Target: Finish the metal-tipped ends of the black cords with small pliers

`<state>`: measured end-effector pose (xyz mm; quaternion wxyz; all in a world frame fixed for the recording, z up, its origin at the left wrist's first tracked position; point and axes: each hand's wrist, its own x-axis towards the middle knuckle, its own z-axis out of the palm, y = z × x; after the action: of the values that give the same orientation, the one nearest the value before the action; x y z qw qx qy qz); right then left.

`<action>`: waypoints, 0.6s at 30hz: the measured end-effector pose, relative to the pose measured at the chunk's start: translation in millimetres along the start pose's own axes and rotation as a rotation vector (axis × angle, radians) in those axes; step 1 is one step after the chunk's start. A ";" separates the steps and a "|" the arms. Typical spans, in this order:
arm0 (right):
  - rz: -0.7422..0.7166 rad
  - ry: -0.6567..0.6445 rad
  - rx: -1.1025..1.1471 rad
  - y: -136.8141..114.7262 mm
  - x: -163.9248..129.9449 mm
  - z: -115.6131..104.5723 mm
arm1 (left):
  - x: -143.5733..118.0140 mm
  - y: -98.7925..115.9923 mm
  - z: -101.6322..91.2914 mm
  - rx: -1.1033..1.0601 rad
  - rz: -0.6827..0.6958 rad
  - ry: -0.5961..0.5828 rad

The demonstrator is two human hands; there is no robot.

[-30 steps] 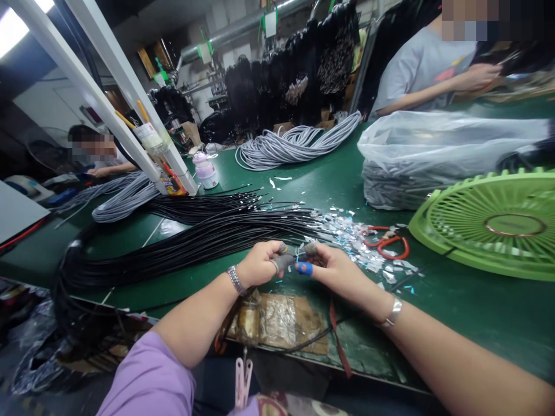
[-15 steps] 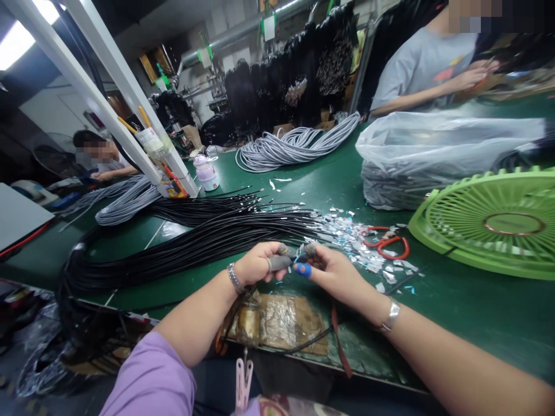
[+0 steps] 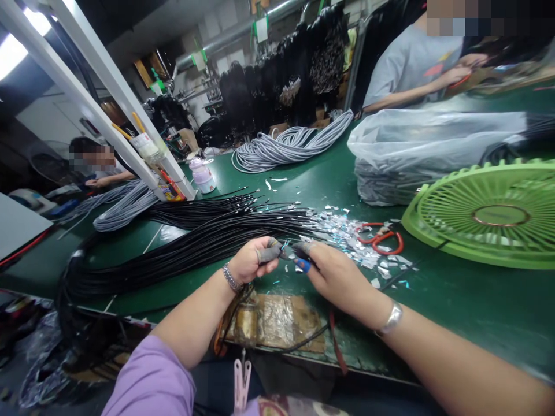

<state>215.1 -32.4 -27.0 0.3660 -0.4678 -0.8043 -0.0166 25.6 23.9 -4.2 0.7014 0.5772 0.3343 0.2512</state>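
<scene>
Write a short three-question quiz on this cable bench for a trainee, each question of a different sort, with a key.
1. True or false: the red-handled scissors lie on the green table, apart from both hands.
2. Which lies closest beyond the left hand? A) grey cable bundle B) black cable bundle C) green fan
3. Fill in: the right hand meets the left over a thin cable end, and one fingertip wears a ____ cover.

Key: 1 true; 2 B; 3 blue.
</scene>
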 end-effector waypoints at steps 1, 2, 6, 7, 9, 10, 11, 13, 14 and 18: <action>-0.008 -0.006 -0.014 -0.4 0.0 0.2 | -0.4 0.1 0.7 0.019 -0.007 -0.004; -0.014 -0.013 -0.025 -0.8 0.0 0.5 | -0.9 0.3 1.5 0.039 -0.012 -0.008; -0.024 -0.040 -0.045 -1.4 -0.2 1.9 | -2.9 2.1 4.9 0.116 -0.023 -0.007; -0.028 -0.043 -0.042 -1.3 -0.3 2.5 | -3.3 2.6 5.6 0.130 -0.022 -0.005; -0.035 -0.044 -0.033 -1.0 -0.6 3.3 | -3.9 3.1 6.4 0.156 -0.015 -0.002; -0.036 -0.044 -0.029 -1.0 -0.8 3.6 | -4.0 3.1 6.6 0.170 -0.012 -0.002; -0.036 -0.044 -0.026 -1.0 -0.9 3.6 | -4.1 2.9 6.7 0.183 -0.009 -0.003; -0.038 -0.043 -0.022 -1.2 -1.2 3.5 | -4.0 2.2 6.5 0.208 -0.006 -0.005; -0.038 -0.041 -0.020 -1.3 -1.3 3.4 | -3.9 1.8 6.4 0.218 -0.006 -0.007; -0.032 -0.055 -0.021 -0.9 -1.9 4.4 | -4.0 1.3 6.3 0.270 0.011 0.002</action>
<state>212.4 -32.7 -31.0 0.3384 -0.4589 -0.8213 -0.0181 27.8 17.2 -1.5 0.6158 0.6679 0.3624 0.2083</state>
